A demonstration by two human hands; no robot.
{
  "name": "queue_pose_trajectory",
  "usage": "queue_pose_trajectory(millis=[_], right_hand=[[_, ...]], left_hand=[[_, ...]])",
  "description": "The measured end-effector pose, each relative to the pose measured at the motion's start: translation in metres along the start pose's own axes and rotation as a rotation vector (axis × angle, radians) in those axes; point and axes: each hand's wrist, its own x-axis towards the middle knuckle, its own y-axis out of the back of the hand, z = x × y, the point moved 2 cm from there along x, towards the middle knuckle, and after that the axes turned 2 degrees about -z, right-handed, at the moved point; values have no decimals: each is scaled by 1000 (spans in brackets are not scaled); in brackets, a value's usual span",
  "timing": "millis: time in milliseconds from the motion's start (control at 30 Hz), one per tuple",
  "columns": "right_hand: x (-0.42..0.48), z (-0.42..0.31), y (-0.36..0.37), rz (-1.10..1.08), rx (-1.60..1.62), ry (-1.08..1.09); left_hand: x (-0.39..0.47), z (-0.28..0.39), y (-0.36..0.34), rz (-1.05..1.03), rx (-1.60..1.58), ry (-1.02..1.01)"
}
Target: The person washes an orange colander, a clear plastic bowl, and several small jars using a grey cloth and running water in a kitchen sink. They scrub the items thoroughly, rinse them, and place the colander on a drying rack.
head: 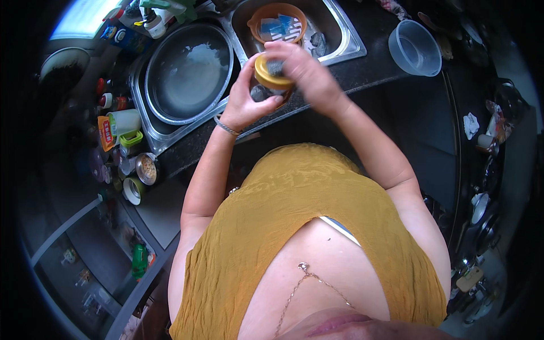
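My left hand (250,95) is wrapped around a jar with a yellow lid (264,76), held over the front rim of the sink. The jar's body is mostly hidden by my fingers. Over the lid is my right hand (308,70), blurred, its fingers curled across the top. A dark grey, rough-looking patch (275,67) shows on the lid beside those fingers; whether it is a scouring pad in my grasp is unclear. Behind the jar, the right sink basin (340,40) holds an orange basket (253,27) with blue-and-white packets and a crumpled grey wad (318,44).
A large metal basin of water (187,85) sits in the left sink. On the right counter stands a clear plastic tub (414,49). Bottles, a white container (125,121) and an open tin of pale pieces (147,168) crowd the left. A soap pump bottle (154,26) stands behind the basin.
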Motion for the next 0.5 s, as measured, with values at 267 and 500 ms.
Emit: queue_pose_trajectory(millis=[267, 500], right_hand=[[-3, 8, -19, -251, -510, 103], [23, 15, 0, -208, 647, -618]], left_hand=[[0, -7, -28, -85, 453, -15], [-3, 7, -32, 147, 397, -263]])
